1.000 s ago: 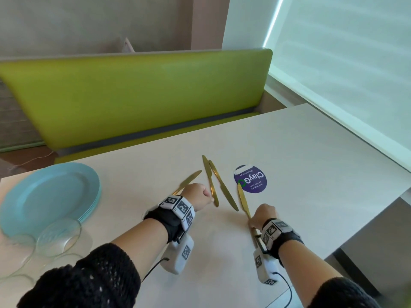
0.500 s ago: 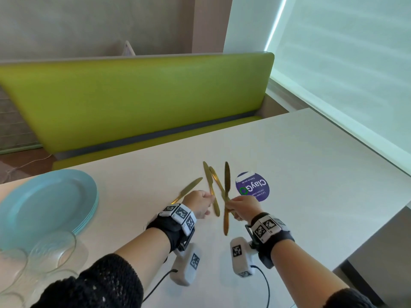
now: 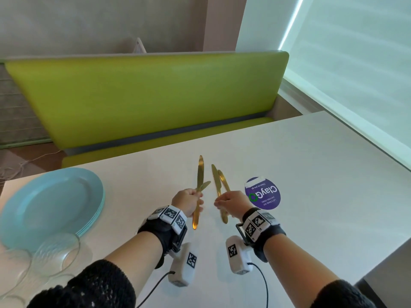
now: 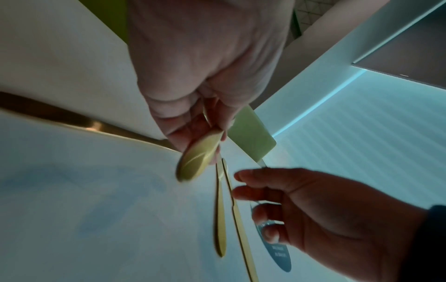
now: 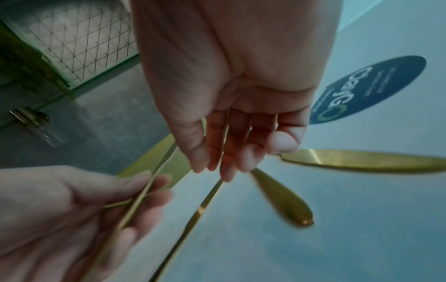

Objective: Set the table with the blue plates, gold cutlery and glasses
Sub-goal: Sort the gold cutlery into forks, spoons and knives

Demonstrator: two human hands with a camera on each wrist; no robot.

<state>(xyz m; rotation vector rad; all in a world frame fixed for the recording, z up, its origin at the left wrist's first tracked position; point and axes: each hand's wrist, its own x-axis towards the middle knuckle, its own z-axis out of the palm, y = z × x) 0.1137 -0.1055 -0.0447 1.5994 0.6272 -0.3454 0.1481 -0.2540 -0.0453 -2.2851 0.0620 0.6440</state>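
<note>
Several gold knives are at the middle of the white table (image 3: 322,174). My left hand (image 3: 188,202) grips one gold knife (image 3: 199,174) by its middle, lifted, blade pointing away; its handle end (image 4: 198,158) shows in the left wrist view. A second knife (image 3: 206,185) lies under that hand. Two more knives (image 3: 215,177) lie side by side at my right hand (image 3: 231,201), whose loose fingers (image 5: 225,167) hang over them and hold nothing. A stack of blue plates (image 3: 51,205) and clear glasses (image 3: 55,254) stand at the left.
A round purple sticker (image 3: 263,193) is on the table just right of my right hand. A green bench (image 3: 144,96) runs along the far edge. A window blind (image 3: 355,63) is on the right. The table's near right corner drops off beside my right forearm.
My right hand picked a knife off the table, swung it left and passed it to my left hand. The right hand now hangs over the two lying knives.
</note>
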